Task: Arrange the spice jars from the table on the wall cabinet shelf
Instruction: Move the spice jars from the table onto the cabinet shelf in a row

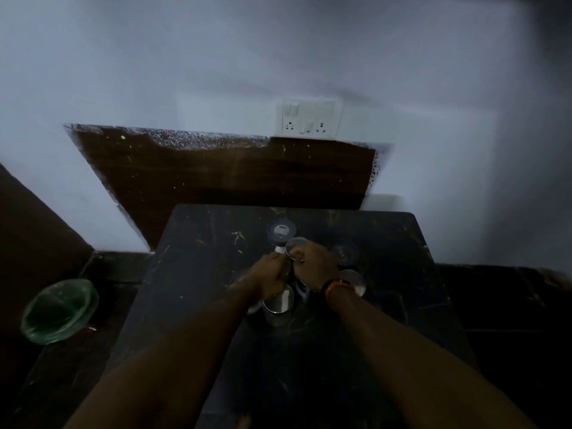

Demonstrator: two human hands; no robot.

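Several spice jars with shiny round lids stand clustered on a dark marble table (pixel 402 305). My right hand (pixel 315 264) grips a jar (pixel 295 244) by its lid, in the middle of the cluster. My left hand (pixel 272 278) curls around something just left of it; the dim light hides what. Other jars stand at the back (pixel 281 232), at the right (pixel 345 252), at the right front (pixel 354 281) and under my left wrist (pixel 278 300). The wall cabinet shelf is out of view.
A dark wooden panel (pixel 229 171) leans on the white wall behind the table, with a switch and socket plate (pixel 309 117) above it. A green plastic bin (pixel 58 311) sits on the floor at the left. The room is dim.
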